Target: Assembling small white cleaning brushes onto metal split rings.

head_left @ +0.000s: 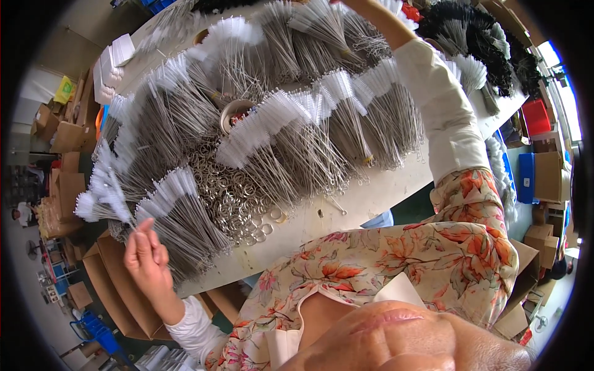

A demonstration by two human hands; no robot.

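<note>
Fingers of my left hand [148, 256] are pinched together at the table's left front corner. From their tips a thin straw brush [116, 191] with white bristles and a wire stem seems to run up and left. Just right of that hand lies a fanned pile of such brushes [185, 213], bristles pointing away from me. My right arm stretches far across the table; of my right hand [356, 5] only a part shows at the top edge, its fingers cut off. Loose metal key rings [244, 213] lie heaped at the near middle.
Many bundles of white brushes [334, 93] cover the white table [383, 188]. A round container [236, 114] stands among them. Black brushes [476, 37] are piled at the far right. Cardboard boxes [117, 284] stand below the left front edge, white boxes [111, 68] at the far left.
</note>
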